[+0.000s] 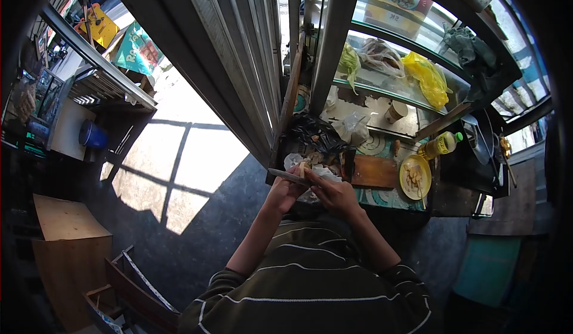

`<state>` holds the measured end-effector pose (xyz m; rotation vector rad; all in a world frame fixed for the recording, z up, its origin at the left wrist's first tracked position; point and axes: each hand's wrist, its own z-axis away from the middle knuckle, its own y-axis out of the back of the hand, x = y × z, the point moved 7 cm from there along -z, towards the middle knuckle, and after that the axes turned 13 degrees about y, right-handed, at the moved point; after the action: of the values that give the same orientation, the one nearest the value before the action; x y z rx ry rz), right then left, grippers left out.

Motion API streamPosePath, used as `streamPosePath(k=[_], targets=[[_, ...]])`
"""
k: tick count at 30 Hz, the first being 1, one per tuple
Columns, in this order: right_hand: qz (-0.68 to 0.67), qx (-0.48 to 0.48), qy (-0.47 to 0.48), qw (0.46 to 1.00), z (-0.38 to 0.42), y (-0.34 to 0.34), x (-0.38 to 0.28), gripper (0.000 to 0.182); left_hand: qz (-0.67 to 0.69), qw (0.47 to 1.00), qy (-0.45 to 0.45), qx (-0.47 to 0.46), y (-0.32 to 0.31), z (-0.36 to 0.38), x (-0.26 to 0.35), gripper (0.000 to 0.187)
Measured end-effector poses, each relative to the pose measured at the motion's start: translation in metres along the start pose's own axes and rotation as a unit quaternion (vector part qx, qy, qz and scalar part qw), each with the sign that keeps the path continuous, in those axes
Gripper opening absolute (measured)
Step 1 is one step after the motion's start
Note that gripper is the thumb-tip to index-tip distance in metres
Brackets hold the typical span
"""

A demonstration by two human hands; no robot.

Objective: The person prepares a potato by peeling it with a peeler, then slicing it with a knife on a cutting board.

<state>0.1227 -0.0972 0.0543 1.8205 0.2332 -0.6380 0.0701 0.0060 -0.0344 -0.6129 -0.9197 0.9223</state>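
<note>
My right hand [337, 195] is closed round the handle end of a knife [287, 176], whose blade points left across my left hand. Between the fingers of my left hand [282, 195] is a small pale piece of food [302, 168], close to the blade; its exact kind is too small to tell. Both hands are close together over the near edge of the counter. Just beyond them lie white plastic [325, 173] and a black plastic bag [313, 130]. A wooden cutting board [375, 172] is to the right of my right hand.
Right of the board sit a yellow plate [410, 185] with food pieces, and an oil bottle [440, 145]. A dark pan [477, 143] stands at the far right. Behind is a glass case [382, 95] holding plastic bags. A metal shutter [221, 53] rises at the left.
</note>
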Motion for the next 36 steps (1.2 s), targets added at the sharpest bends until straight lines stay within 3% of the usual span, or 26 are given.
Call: streamPosePath(k=[18,21,27,30,33,36], targets=[[0.007,0.030,0.001,1.000,-0.003,0.001,0.003,0.050,-0.032,0.999,-0.013,0.009,-0.009,0.001,0.004,0.029],[-0.015,0.077,0.015,0.997,-0.001,0.002,0.006,0.048,-0.011,1.000,0.004,0.022,-0.010,0.004,0.004,0.020],[-0.027,0.081,0.022,0.996,-0.001,0.006,0.005,0.048,-0.032,0.999,0.003,0.040,-0.020,0.011,0.007,0.031],[-0.041,0.064,-0.023,0.997,-0.001,0.007,0.005,0.047,-0.060,0.997,-0.005,0.043,-0.025,0.015,0.010,0.034],[-0.039,0.089,0.007,0.995,-0.004,0.010,0.001,0.046,-0.075,0.996,-0.017,0.032,-0.024,0.016,0.011,0.036],[-0.040,0.088,0.017,0.995,-0.004,0.008,0.001,0.046,-0.051,0.998,-0.019,0.033,-0.025,0.018,0.010,0.026]])
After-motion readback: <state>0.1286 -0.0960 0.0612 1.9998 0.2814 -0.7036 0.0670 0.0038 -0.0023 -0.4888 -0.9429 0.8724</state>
